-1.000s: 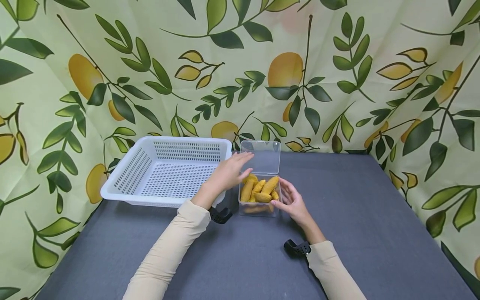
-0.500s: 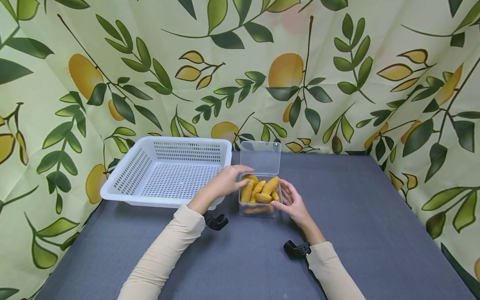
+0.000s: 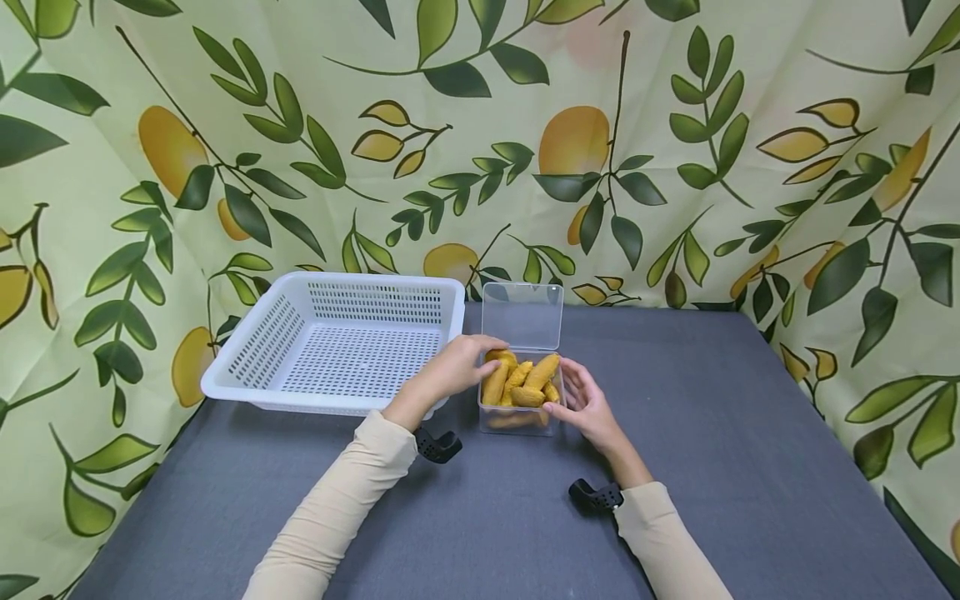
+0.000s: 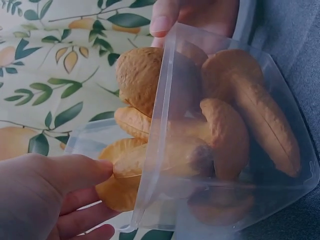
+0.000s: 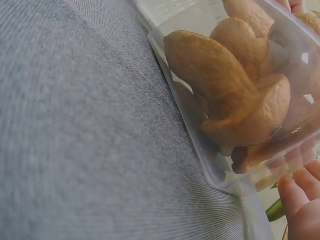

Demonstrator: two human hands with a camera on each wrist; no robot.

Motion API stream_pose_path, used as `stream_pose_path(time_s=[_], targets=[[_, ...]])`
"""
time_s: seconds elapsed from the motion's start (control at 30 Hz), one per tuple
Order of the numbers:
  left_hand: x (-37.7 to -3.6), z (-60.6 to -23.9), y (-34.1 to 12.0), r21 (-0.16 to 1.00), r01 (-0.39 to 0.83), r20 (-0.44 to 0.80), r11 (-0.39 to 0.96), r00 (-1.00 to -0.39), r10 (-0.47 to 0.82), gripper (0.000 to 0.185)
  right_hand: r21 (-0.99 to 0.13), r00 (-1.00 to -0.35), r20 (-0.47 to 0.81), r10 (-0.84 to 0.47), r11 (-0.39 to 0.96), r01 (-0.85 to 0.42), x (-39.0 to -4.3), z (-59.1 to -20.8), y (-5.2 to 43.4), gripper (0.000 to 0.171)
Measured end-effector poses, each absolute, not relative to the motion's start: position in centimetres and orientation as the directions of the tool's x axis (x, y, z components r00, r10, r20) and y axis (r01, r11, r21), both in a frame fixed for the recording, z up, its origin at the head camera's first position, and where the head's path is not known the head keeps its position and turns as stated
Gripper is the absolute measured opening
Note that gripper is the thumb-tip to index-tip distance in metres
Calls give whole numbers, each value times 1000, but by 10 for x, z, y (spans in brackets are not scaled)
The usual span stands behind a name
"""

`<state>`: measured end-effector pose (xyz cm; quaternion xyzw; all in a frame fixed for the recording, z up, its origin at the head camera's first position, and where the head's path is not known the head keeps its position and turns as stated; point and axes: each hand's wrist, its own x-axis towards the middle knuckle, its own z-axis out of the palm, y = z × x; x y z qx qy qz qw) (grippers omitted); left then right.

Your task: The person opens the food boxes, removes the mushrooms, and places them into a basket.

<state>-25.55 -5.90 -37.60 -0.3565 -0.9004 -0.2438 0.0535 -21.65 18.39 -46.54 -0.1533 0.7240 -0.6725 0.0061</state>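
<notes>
A small clear plastic box (image 3: 489, 422) stands on the table, filled with several yellow, wrinkled, elongated pieces (image 3: 517, 379) whose exact kind I cannot tell. Its clear lid (image 3: 521, 315) is raised behind it. At the box's left side, my left hand (image 3: 452, 369) reaches over the rim. The left wrist view shows its thumb and fingers pinching a yellow piece (image 4: 131, 162) near the top. My right hand (image 3: 588, 408) holds the box by its right side, thumb towards the front corner. Some of its fingers (image 5: 306, 182) show beyond the clear wall in the right wrist view.
A white perforated plastic basket (image 3: 225, 385) stands left of the box, close behind my left wrist. Grey cloth (image 3: 712, 467) covers the table. A leaf-and-fruit patterned curtain (image 3: 480, 192) closes off the back and sides.
My left hand has come down from in front of the raised lid to the yellow pieces at the box's left side. The right hand stays at the box.
</notes>
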Motion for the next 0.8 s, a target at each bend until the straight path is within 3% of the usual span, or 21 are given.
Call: stream_pose_path(time_s=[0.8], targets=[[-252,-378,-58,428,662,439,615,-747,499,22,-981,-956,195,-220,-38,-192,-216,-468,181,83]])
